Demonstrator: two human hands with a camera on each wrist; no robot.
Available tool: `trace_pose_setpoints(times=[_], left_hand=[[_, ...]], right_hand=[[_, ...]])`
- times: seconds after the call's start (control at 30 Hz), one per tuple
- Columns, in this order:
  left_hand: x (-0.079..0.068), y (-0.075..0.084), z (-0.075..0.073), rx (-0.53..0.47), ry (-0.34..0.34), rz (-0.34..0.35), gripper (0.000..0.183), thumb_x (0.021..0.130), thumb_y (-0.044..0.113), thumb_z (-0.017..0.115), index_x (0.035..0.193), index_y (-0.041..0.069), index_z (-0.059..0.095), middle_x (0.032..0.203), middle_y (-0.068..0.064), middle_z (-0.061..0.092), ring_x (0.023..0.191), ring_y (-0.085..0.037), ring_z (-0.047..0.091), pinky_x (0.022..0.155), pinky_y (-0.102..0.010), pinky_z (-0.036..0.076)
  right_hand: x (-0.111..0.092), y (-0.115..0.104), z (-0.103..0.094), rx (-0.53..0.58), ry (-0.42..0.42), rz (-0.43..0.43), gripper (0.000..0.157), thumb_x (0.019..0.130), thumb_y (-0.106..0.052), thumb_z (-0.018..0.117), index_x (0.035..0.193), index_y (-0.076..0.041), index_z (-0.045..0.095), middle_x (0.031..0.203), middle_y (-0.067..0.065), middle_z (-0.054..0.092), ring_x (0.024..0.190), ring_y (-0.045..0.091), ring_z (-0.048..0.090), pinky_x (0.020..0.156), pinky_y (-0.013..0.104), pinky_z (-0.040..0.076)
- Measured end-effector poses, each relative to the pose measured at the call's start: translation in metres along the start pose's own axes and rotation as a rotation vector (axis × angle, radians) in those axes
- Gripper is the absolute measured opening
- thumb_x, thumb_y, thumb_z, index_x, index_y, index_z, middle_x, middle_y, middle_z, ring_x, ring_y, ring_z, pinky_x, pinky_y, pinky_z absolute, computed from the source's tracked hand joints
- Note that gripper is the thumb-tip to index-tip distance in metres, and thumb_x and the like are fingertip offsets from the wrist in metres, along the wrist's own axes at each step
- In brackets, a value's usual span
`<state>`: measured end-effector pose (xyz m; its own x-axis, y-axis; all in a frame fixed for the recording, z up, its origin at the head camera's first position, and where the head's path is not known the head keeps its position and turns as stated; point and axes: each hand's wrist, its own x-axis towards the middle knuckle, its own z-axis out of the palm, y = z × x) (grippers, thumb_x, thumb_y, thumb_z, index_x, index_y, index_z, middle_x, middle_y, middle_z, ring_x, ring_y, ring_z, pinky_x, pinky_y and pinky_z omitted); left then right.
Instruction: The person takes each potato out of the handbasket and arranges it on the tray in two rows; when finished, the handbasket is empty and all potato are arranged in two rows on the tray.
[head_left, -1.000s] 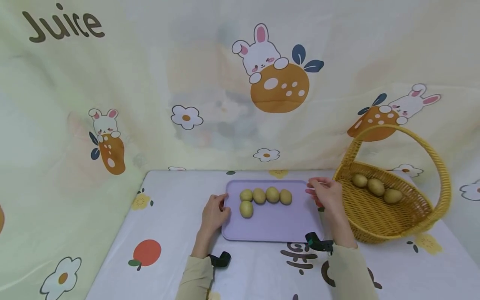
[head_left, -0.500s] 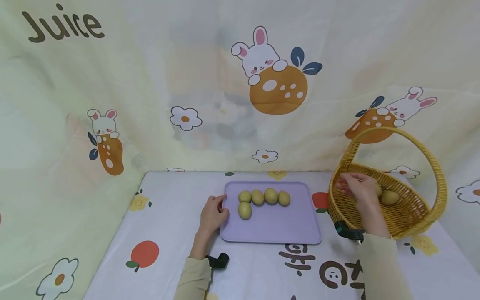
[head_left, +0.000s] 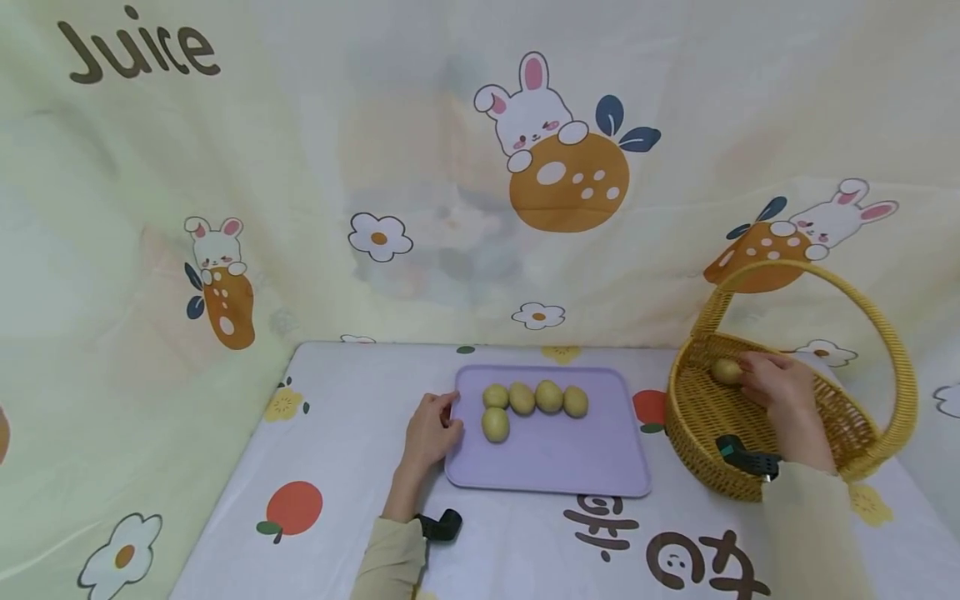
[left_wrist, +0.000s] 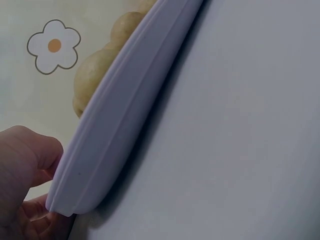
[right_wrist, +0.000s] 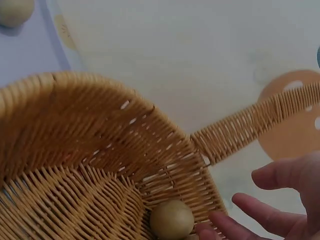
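My right hand (head_left: 783, 387) is inside the yellow wicker basket (head_left: 708, 462), fingers spread apart in the right wrist view. Just beyond its fingertips a small potato (right_wrist: 171, 220) lies on the basket floor; the hand covers part of the basket behind it. On the purple tray (head_left: 555, 458) sit several potatoes (head_left: 549, 397), four in a back row and one in front at the left. My left hand (head_left: 429, 433) holds the tray's left edge, thumb and fingers at the rim; the left wrist view shows them around the tray's corner (left_wrist: 75, 195).
The basket's tall arched handle (head_left: 892, 333) rises over its opening at the right. A printed cloth (head_left: 360, 375) covers the table, and a matching curtain (head_left: 435, 150) hangs behind it.
My right hand has moved right, from the tray's right edge into the basket and deeper across it. The left hand stays at the tray, whose potatoes keep their arrangement.
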<state>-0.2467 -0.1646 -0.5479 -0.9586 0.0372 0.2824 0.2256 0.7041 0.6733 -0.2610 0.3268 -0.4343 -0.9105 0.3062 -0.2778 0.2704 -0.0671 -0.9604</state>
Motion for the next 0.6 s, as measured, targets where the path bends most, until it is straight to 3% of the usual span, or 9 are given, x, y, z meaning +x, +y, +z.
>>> trace_pose_setpoints(times=[0.23,0.3,0.33,0.4,0.5,0.53,0.6], left_hand=[[-0.001,0.002,0.001,-0.001,-0.01,-0.011,0.048,0.079,0.01,0.064,0.126,0.0,0.066,0.089,-0.007,0.053,0.071,-0.015,0.046,0.062,-0.028,0.037],[-0.001,0.003,0.001,0.002,-0.009,-0.01,0.048,0.078,0.01,0.064,0.126,0.0,0.066,0.09,-0.007,0.053,0.071,-0.015,0.046,0.062,-0.028,0.037],[-0.001,0.002,0.001,0.002,-0.008,-0.009,0.049,0.078,0.01,0.064,0.126,0.0,0.066,0.09,-0.007,0.053,0.071,-0.015,0.046,0.062,-0.028,0.037],[-0.001,0.002,0.0,0.008,-0.006,-0.008,0.049,0.078,0.01,0.064,0.126,0.0,0.066,0.09,-0.007,0.053,0.071,-0.015,0.046,0.062,-0.028,0.037],[-0.001,0.002,-0.001,0.017,-0.003,-0.007,0.049,0.078,0.01,0.064,0.126,0.0,0.066,0.091,-0.008,0.053,0.07,-0.015,0.046,0.062,-0.029,0.037],[-0.001,0.002,-0.001,0.02,-0.002,-0.009,0.049,0.078,0.01,0.064,0.126,0.0,0.066,0.091,-0.008,0.053,0.07,-0.015,0.046,0.062,-0.029,0.037],[-0.001,0.002,-0.002,0.025,-0.002,-0.012,0.049,0.078,0.01,0.064,0.126,0.0,0.066,0.092,-0.009,0.054,0.07,-0.015,0.047,0.062,-0.029,0.037]], right_hand=[[0.002,-0.003,-0.013,-0.132,0.165,0.039,0.011,0.093,-0.025,0.059,0.082,-0.026,0.061,0.065,-0.013,0.052,0.057,0.005,0.049,0.054,0.024,0.042],[0.004,-0.002,-0.016,-0.172,0.184,0.027,0.01,0.093,-0.025,0.058,0.084,-0.024,0.062,0.076,-0.004,0.055,0.064,0.01,0.05,0.058,0.025,0.042],[0.005,0.0,-0.017,-0.204,0.182,0.023,0.013,0.094,-0.026,0.056,0.089,-0.02,0.066,0.085,0.004,0.059,0.071,0.016,0.054,0.062,0.027,0.043],[0.005,0.002,-0.018,-0.312,0.171,0.011,0.033,0.095,-0.03,0.05,0.116,-0.009,0.065,0.117,0.021,0.055,0.101,0.029,0.055,0.081,0.033,0.047],[0.006,0.004,-0.018,-0.446,0.146,0.006,0.062,0.096,-0.033,0.044,0.144,0.008,0.043,0.15,0.032,0.027,0.135,0.045,0.03,0.104,0.05,0.035],[0.006,0.004,-0.017,-0.473,0.125,0.007,0.068,0.097,-0.032,0.041,0.147,0.012,0.032,0.153,0.033,0.02,0.138,0.047,0.025,0.105,0.054,0.032],[0.005,0.003,-0.018,-0.494,0.098,0.001,0.068,0.097,-0.031,0.041,0.147,0.014,0.029,0.15,0.035,0.023,0.132,0.048,0.031,0.099,0.052,0.039]])
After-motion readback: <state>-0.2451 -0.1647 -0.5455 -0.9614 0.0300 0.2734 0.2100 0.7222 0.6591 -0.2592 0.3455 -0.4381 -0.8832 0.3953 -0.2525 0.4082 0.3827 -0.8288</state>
